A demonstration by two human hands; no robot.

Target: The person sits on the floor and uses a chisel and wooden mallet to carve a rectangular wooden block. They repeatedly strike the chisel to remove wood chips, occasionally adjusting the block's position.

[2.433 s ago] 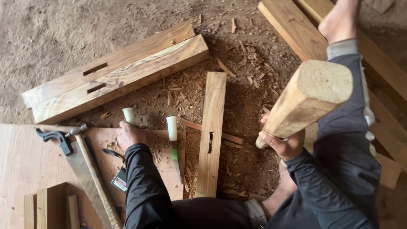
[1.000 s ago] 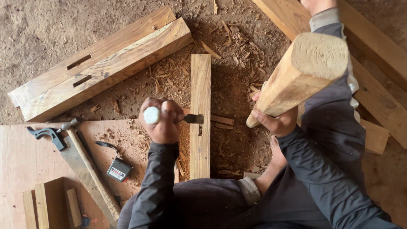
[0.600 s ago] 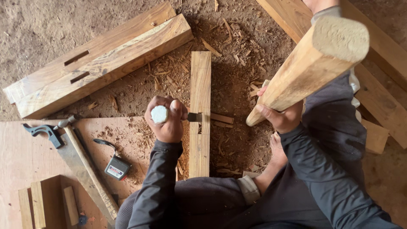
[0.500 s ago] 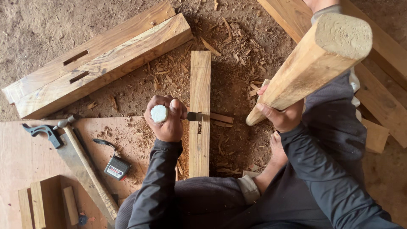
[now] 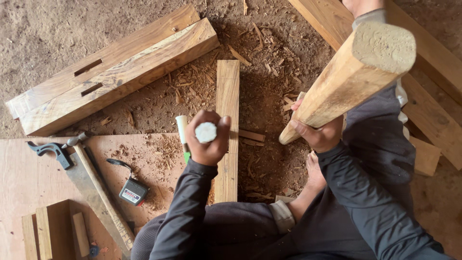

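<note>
The left hand (image 5: pixel 208 139) was closed in a fist around a chisel whose pale handle end (image 5: pixel 206 132) faced the camera, held upright over the narrow plank (image 5: pixel 227 120) that lay lengthwise on the chip-strewn dirt floor (image 5: pixel 57 38) in front of the person. The blade itself was hidden under the fist, so whether its edge already sat in the wood could not be told. The right hand (image 5: pixel 317 135) was wrapped tightly round the thin end of a heavy wooden mallet (image 5: pixel 351 82), raised and tilted up to the right, well apart from the chisel handle. This looked like the chopping step of cutting a mortise in the plank, with the mallet at the top of a swing. The next blow would call for the mallet face to land squarely on the handle end while the fist kept the chisel steady and plumb. A second chisel (image 5: pixel 183 135) with a pale and green handle lay just beside the left hand. On the plywood sheet (image 5: pixel 29 163) to the left lay a handsaw (image 5: pixel 82 185), a hammer (image 5: pixel 96 183) and a tape measure (image 5: pixel 133 191); two mortised beams (image 5: pixel 120 72) lay beyond.
</note>
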